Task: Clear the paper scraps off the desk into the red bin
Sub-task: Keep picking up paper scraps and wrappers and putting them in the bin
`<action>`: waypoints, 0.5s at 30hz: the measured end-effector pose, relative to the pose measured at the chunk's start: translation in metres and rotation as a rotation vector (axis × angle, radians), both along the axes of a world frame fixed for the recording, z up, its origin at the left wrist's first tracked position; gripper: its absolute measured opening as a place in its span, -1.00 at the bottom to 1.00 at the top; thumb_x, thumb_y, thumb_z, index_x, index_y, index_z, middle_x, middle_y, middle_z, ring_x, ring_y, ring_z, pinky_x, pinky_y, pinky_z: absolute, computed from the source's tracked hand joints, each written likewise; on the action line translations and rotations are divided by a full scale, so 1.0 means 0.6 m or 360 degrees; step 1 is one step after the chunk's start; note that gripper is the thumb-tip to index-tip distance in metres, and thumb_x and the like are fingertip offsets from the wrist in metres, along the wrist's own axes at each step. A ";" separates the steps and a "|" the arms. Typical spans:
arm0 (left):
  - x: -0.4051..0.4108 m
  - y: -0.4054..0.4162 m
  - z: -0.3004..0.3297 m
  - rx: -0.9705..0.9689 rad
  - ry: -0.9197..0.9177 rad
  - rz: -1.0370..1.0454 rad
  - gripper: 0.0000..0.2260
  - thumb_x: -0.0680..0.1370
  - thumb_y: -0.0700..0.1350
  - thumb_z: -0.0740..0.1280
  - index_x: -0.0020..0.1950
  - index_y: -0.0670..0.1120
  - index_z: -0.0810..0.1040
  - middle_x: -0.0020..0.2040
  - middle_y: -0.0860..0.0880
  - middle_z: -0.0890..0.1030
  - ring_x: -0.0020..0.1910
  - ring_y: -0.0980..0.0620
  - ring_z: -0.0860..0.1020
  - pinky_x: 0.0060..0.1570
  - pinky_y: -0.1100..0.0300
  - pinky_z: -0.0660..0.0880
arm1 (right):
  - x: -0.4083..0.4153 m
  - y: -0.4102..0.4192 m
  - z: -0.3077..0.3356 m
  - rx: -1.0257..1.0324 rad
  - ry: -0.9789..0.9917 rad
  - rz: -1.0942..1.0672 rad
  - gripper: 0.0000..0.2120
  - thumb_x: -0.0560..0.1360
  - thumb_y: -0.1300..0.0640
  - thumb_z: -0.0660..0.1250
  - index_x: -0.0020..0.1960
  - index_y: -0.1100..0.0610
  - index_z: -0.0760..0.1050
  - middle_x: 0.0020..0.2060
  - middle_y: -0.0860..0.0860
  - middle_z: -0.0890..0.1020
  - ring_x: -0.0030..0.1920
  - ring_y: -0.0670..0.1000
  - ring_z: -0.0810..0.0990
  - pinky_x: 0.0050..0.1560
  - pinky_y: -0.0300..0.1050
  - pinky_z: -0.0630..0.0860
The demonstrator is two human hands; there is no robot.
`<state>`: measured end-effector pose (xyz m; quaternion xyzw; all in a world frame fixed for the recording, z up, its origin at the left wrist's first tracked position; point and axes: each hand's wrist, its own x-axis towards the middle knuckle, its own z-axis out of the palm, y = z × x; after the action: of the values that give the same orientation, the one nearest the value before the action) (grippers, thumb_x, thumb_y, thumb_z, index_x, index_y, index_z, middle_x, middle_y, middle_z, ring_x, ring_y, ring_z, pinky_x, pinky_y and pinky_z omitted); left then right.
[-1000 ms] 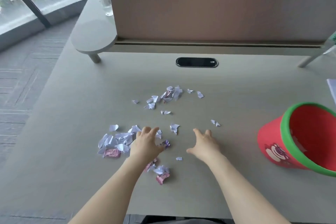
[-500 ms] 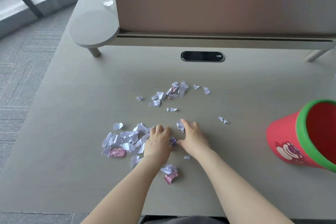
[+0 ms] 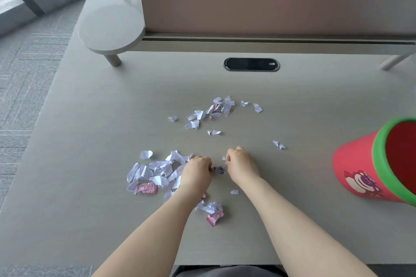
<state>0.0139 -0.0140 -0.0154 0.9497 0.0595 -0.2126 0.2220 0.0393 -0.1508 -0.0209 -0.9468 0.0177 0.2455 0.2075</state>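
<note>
Where scraps (image 3: 157, 171) crowd them, both hands (image 3: 219, 168) curled, pinching a purple wrapper (image 3: 218, 169).

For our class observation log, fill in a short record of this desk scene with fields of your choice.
left hand: left hand curled among the scrap pile
right hand: right hand pinching a white scrap
between hands: small printed wrapper
bin: red bin, green rim, tipped, at right
far scraps: cluster mid-desk
surface: desk

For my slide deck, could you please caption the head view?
Both hands gather paper scraps on a desk; a red bin waits at right.
</note>
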 end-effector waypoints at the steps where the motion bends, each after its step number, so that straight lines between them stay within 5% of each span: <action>1: 0.000 0.000 0.001 -0.0006 0.0009 0.0010 -0.84 0.45 -0.29 0.20 -0.08 -0.17 0.55 -0.18 -0.11 0.47 -0.21 -0.04 0.37 -0.31 0.18 0.24 | -0.002 -0.001 0.000 0.0003 0.0002 0.0002 -0.91 0.53 0.24 0.20 -0.09 0.14 0.48 0.01 0.07 0.49 -0.16 0.12 0.49 -0.20 -0.15 0.34; 6: -0.004 -0.001 0.008 -0.0068 0.0021 0.0077 -0.89 0.43 -0.28 0.22 -0.27 -0.11 0.41 -0.25 -0.08 0.43 -0.27 -0.07 0.37 -0.41 0.16 0.16 | -0.019 -0.020 0.006 0.0128 -0.0038 -0.0105 -0.86 0.50 0.25 0.23 -0.22 0.09 0.41 -0.09 0.05 0.50 -0.21 0.04 0.47 -0.22 -0.17 0.31; 11: 0.014 -0.023 0.035 -0.0222 -0.0129 0.0182 -0.92 0.49 -0.17 0.32 -0.15 -0.15 0.58 -0.25 -0.06 0.55 -0.23 -0.09 0.50 -0.32 0.17 0.34 | -0.019 -0.052 0.037 0.0377 -0.0231 -0.0344 -0.86 0.46 0.27 0.27 -0.25 0.12 0.46 -0.15 0.04 0.53 -0.20 0.04 0.49 -0.19 -0.16 0.34; 15: 0.045 -0.072 0.093 -0.0330 -0.0264 0.0219 -0.88 0.47 -0.18 0.32 -0.27 -0.09 0.49 -0.37 0.04 0.44 -0.31 -0.05 0.42 -0.44 0.20 0.25 | -0.006 -0.091 0.088 0.0487 -0.0505 -0.0460 -0.92 0.47 0.27 0.32 -0.20 0.17 0.52 -0.18 0.01 0.54 -0.20 0.01 0.50 -0.18 -0.19 0.34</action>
<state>0.0410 -0.0570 0.0401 0.9297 0.0836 -0.1226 0.3371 0.0360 -0.2053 0.0319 -0.9186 0.0827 0.0617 0.3814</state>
